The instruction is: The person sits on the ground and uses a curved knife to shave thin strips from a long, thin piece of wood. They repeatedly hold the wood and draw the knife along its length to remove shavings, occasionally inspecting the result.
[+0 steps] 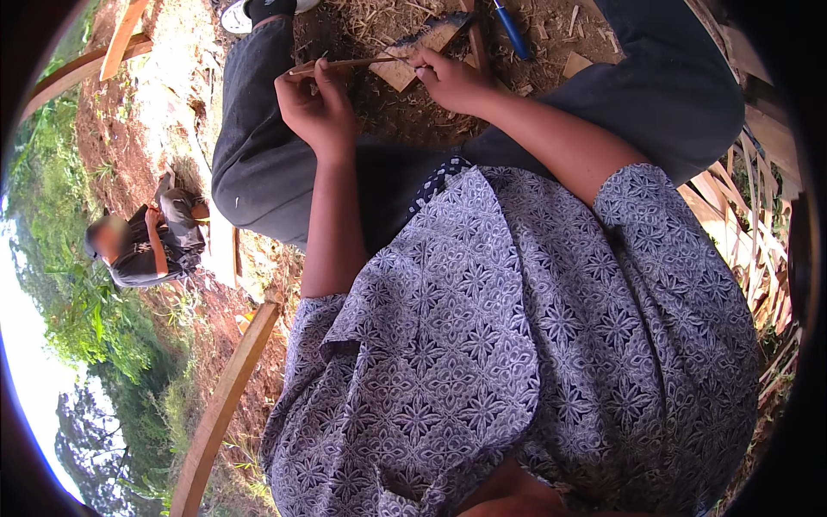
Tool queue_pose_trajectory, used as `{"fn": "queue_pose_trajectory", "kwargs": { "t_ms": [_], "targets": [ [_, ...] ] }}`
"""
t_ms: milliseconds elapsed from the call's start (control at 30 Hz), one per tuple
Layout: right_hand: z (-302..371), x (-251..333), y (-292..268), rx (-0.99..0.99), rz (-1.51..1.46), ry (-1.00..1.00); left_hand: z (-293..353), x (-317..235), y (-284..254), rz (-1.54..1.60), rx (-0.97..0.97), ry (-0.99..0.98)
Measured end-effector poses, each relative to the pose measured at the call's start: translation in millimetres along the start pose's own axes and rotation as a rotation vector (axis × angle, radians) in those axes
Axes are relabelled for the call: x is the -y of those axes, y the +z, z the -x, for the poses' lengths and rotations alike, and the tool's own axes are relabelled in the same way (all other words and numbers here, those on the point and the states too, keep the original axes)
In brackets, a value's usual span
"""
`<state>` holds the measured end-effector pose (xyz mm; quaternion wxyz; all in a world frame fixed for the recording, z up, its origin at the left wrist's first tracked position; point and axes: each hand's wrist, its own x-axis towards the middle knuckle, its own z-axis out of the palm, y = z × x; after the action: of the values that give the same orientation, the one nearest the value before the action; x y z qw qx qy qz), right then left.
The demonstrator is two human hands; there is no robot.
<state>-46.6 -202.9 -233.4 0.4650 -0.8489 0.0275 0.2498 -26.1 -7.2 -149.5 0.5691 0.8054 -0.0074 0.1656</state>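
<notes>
A thin brown wooden stick [362,62] stretches between my two hands above the ground. My left hand [315,108] is closed around its left end, thumb pointing up along it. At the other end, the fingers of my right hand [450,82] are closed on the stick in a pinch. Beneath and just beyond the right hand lies a pale piece of wood [398,76] with a dark, rough edge. A blue-handled tool [512,33] rests on the ground farther right; its far end runs out of view.
Wood shavings [370,17] litter the ground between my legs. Split wooden strips [732,207] are piled at the right. Wooden posts [228,388] stand at the left, where another person [146,246] sits on the slope. Green plants lie beyond.
</notes>
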Motion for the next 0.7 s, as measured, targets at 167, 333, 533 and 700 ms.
{"fn": "queue_pose_trajectory", "kwargs": {
  "t_ms": [167,333,533,700],
  "targets": [
    [23,44,-18,0.003,-0.053,-0.112,2,3,0,0.019,-0.014,-0.004],
    [14,33,-21,0.045,-0.020,-0.039,-2,5,0,-0.007,-0.013,0.015],
    [-10,-18,3,-0.044,0.036,-0.046,-2,-8,2,-0.077,-0.018,-0.001],
    [13,31,-20,0.086,-0.053,-0.076,2,-9,2,-0.095,-0.030,0.013]
  ]
}}
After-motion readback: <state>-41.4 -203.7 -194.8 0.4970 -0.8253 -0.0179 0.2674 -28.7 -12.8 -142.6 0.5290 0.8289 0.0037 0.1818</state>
